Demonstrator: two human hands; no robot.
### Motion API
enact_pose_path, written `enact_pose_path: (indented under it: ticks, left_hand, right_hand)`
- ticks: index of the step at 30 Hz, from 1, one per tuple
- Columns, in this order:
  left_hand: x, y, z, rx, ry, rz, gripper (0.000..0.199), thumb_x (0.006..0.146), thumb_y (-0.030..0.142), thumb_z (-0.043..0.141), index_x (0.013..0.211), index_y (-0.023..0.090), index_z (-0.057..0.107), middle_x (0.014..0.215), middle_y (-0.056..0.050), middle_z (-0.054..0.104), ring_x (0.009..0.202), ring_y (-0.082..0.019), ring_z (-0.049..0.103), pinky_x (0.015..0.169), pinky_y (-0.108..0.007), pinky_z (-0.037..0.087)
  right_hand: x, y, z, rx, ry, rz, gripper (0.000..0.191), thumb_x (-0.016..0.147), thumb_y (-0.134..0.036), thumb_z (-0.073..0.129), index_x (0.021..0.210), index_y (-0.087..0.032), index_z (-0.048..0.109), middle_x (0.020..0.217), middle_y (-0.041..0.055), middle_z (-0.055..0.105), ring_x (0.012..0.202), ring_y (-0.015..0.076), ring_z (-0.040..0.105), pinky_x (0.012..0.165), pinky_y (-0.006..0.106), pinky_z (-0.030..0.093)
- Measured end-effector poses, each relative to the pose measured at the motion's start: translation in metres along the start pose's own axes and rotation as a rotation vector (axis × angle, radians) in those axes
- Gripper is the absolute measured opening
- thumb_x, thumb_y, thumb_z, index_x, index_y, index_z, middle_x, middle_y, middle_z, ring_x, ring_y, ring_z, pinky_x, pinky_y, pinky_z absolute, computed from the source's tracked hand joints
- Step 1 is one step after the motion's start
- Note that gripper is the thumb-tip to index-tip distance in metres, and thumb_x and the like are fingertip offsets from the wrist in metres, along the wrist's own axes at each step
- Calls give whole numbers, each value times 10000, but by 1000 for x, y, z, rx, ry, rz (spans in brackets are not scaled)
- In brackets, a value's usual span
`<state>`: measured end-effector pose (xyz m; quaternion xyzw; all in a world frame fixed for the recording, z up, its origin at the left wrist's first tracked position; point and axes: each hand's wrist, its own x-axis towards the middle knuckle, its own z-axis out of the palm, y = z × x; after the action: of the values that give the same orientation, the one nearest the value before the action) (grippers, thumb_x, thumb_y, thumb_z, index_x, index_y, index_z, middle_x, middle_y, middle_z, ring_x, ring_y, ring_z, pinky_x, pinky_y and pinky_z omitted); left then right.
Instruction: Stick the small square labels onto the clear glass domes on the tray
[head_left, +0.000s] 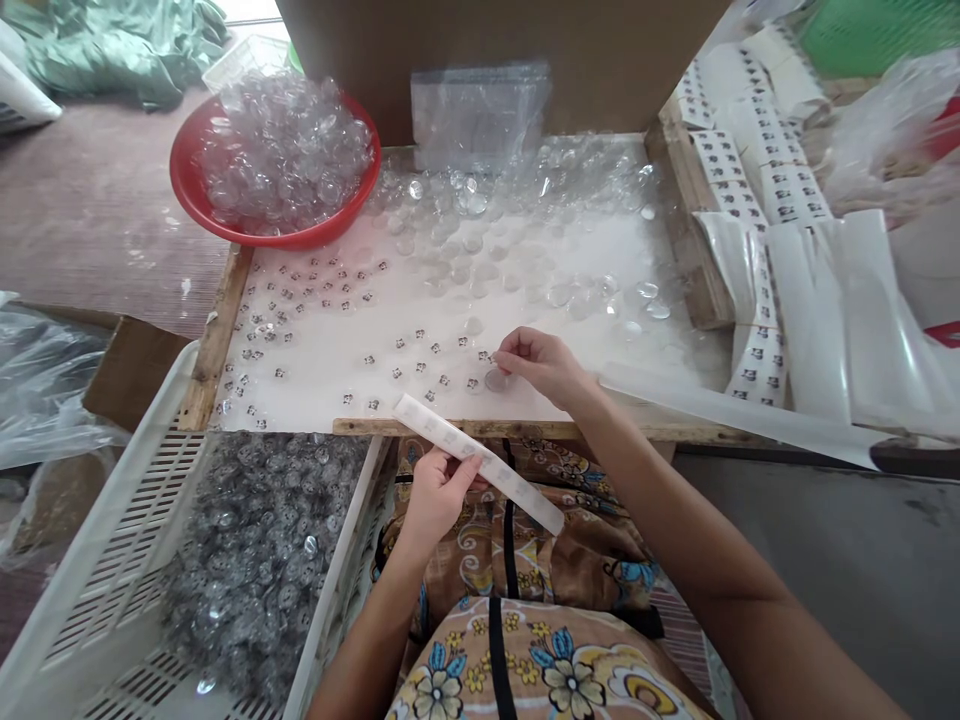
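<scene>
My left hand (439, 490) is closed on a folded white strip of stickers (517, 490), thumb on top, held slanting over the board's front edge. Faint printed marks show through the strip. My right hand (544, 365) is pinched, with a small dark-printed sticker (491, 357) showing at the fingertips. Just below those fingertips lies a clear round disc (496, 380) on the white board (322, 340). Left of the right hand, several clear discs bearing small printed animal faces (420, 367) are spread on the board. Plain clear discs (480, 275) lie farther back.
A red bowl (180, 170) heaped with clear discs sits at the back left. Below it stands a white crate (112, 570) of printed discs. Sticker sheets (795, 300) lie on the right, beyond a wooden rim (694, 220). A brown cardboard panel (510, 30) rises behind.
</scene>
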<state>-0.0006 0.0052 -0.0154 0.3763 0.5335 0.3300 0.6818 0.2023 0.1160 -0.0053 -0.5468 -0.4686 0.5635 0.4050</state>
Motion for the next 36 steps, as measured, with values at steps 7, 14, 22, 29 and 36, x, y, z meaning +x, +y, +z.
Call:
enact_pose_path:
  ticks: [7, 14, 22, 29, 36]
  left_hand:
    - [0, 4, 0, -8, 19, 0, 381, 746, 500, 758, 856, 144, 682, 789, -76, 745, 690, -246, 728, 650, -364, 632]
    - [0, 3, 0, 6, 6, -7, 354, 774, 486, 743, 855, 147, 679, 788, -78, 746, 685, -245, 728, 646, -363, 634]
    - [0, 1, 0, 12, -2, 20, 348, 792, 479, 731, 892, 147, 697, 817, -79, 749, 719, -250, 729, 663, -361, 631]
    - [0, -3, -2, 5, -3, 27, 325, 813, 459, 716, 902, 147, 697, 820, -77, 746, 723, -245, 727, 663, -356, 629]
    - [-1, -2, -2, 7, 0, 24, 295, 822, 436, 713, 888, 150, 690, 801, -67, 741, 696, -229, 720, 654, -341, 626]
  right_hand:
    - [-6, -2, 2, 283, -98, 143, 438, 637, -537, 840, 733, -213, 560, 653, -44, 544, 573, 93, 508, 622, 307, 551]
    - [-11, -2, 2, 156, -54, 69, 418, 658, -545, 827, 728, -201, 599, 674, -15, 583, 657, 121, 558, 665, 299, 509]
    - [-20, -5, 13, 26, -238, 62, 378, 705, -528, 787, 728, -201, 597, 662, -9, 603, 640, 133, 557, 611, 286, 459]
    - [-23, -8, 14, 85, -276, 60, 381, 711, -532, 788, 730, -204, 594, 668, -6, 611, 662, 138, 570, 657, 304, 482]
    - [-16, -6, 11, 68, -163, 11, 374, 728, -532, 772, 751, -207, 589, 669, -10, 592, 656, 135, 545, 652, 303, 460]
